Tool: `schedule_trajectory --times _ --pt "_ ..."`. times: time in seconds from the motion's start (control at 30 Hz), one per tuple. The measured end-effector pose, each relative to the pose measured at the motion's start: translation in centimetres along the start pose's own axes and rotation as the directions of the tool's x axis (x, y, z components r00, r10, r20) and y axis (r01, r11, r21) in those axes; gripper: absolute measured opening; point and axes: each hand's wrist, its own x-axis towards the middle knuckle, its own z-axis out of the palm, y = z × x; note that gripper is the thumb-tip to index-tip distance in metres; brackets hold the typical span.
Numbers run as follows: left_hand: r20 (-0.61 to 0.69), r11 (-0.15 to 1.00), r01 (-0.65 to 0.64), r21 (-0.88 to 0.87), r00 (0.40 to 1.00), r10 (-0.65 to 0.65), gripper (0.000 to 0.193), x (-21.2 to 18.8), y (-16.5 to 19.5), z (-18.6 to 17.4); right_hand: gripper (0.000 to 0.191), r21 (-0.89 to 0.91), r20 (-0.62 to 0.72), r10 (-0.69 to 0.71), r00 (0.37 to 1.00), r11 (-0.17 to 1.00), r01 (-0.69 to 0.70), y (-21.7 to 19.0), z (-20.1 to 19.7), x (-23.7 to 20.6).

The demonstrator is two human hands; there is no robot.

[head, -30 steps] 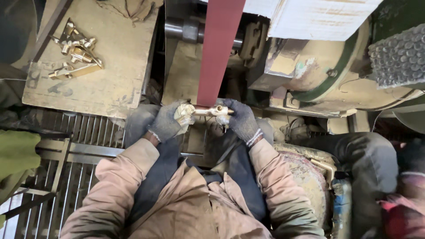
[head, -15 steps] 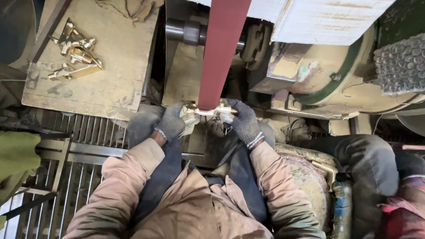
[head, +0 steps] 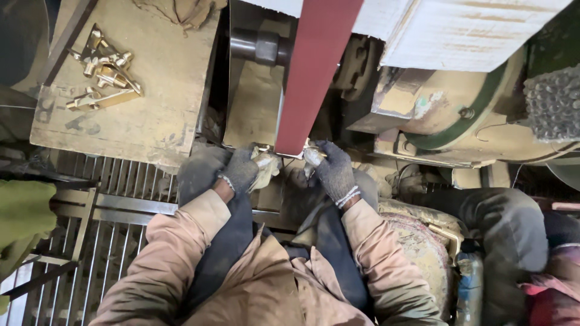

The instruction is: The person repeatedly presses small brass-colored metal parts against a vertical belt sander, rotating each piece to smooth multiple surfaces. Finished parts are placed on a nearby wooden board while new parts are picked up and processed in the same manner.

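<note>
Both my hands wear dark grey knit gloves. My left hand (head: 241, 171) and my right hand (head: 331, 169) grip the two ends of a small brass fitting (head: 266, 162). The fitting's middle is hidden behind the lower end of a dark red sanding belt (head: 314, 72), which runs up and away from me. The fitting sits pressed against the belt's bottom edge. My tan jacket sleeves reach forward from the bottom of the view.
A dusty wooden board (head: 157, 102) at the upper left carries several brass fittings (head: 103, 75). A belt roller (head: 257, 45) sits behind the belt. A green-rimmed machine housing (head: 459, 115) is to the right. A metal grate (head: 90, 241) lies at lower left, beside a green cloth (head: 21, 217).
My hands have lifted the brass fitting from just below the belt's end up against it, so its middle is now hidden behind the belt.
</note>
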Motion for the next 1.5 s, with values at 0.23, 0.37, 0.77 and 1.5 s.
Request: schedule_trajectory --times 0.23,0.37,0.77,1.5 --pt "-0.038 0.995 0.088 -0.035 0.995 -0.089 0.018 1.5 -0.3 -1.1 0.034 0.01 -0.038 0.237 0.971 0.972 -0.237 -0.5 0.9 2.0" --pt "-0.016 0.985 0.128 -0.117 0.991 -0.13 0.019 1.5 -0.6 -1.2 0.034 0.105 -0.02 0.252 0.968 0.963 -0.249 -0.1 0.8 2.0" --pt "-0.003 0.991 -0.059 0.12 0.998 0.059 0.024 -0.2 -0.7 -1.2 0.029 0.076 -0.002 -0.076 0.997 0.994 0.076 1.1 -0.1 -0.5" --pt "0.071 0.998 -0.026 -0.051 0.997 0.03 0.018 0.1 -1.0 -0.1 0.031 0.412 0.058 0.186 0.981 0.89 -0.194 2.6 -1.3 2.0"
